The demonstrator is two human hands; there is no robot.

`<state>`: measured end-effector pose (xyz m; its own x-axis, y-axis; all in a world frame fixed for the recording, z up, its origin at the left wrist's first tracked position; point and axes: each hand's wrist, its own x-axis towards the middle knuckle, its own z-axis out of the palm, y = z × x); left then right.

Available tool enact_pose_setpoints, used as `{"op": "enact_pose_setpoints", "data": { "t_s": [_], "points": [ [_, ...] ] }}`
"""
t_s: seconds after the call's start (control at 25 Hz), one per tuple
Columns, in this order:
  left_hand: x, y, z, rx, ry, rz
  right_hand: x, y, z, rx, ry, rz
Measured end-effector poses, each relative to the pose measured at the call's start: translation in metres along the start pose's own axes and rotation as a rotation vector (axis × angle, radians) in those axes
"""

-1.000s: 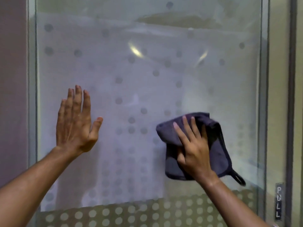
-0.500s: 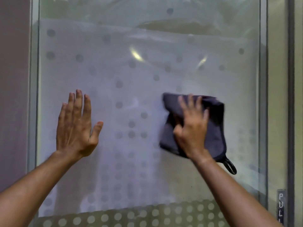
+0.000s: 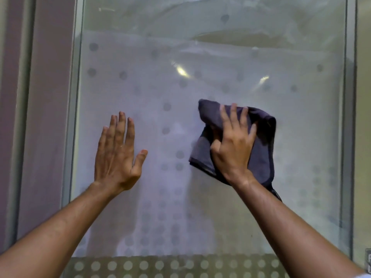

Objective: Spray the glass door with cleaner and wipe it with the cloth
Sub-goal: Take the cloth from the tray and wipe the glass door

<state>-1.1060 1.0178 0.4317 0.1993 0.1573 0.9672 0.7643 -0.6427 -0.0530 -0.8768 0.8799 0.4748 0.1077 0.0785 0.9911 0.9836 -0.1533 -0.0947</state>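
A person is standing square to the glass door [image 3: 210,63], both bare arms reaching forward and up. The right hand [image 3: 233,146] is pressing a dark grey cloth [image 3: 261,145] flat against the pane, a little right of the middle, fingers spread across the bunched top fold and the thumb tucked in on the left side of it. The cloth is hanging in loose folds below and to the right of the palm, and a small loop at its lower corner is peeking out beside the wrist.

The left hand [image 3: 118,155] is holding nothing: it is lying open against the glass or just off it, I cannot tell which, fingers straight and close together, thumb angled out to the right. It is well apart from the cloth, at about the same height.

The pane is carrying a frosted film dotted with grey circles, and two bright glints are showing high on it. A denser band of pale dots [image 3: 172,265] is running along the bottom. A metal frame [image 3: 348,117] is edging the glass on the right, and a mauve wall panel [image 3: 48,117] is standing to the left.
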Motion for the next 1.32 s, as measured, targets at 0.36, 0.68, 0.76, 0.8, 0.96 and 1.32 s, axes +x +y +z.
{"op": "enact_pose_setpoints", "data": {
  "t_s": [0.36, 0.68, 0.76, 0.8, 0.96, 1.32],
  "points": [
    [0.006, 0.01, -0.008, -0.084, 0.068, -0.015, -0.023, -0.03, -0.007, 0.019, -0.32, -0.227],
    [0.038, 0.07, -0.038, -0.379, 0.111, 0.032, 0.002, -0.03, -0.049, 0.37, -0.375, -0.125],
    [0.042, 0.08, -0.041, -0.442, 0.07, 0.01, 0.006, -0.03, -0.053, 0.384, -0.334, -0.105],
    [0.044, 0.082, -0.041, -0.449, 0.062, 0.007, 0.007, -0.029, -0.054, 0.359, -0.294, -0.103],
    [0.045, 0.081, -0.04, -0.47, 0.036, 0.028, 0.014, -0.02, -0.052, 0.2, -0.169, -0.159],
    [0.041, 0.078, -0.041, -0.35, -0.021, 0.043, 0.038, 0.009, -0.051, 0.024, -0.221, -0.106]
  ]
}}
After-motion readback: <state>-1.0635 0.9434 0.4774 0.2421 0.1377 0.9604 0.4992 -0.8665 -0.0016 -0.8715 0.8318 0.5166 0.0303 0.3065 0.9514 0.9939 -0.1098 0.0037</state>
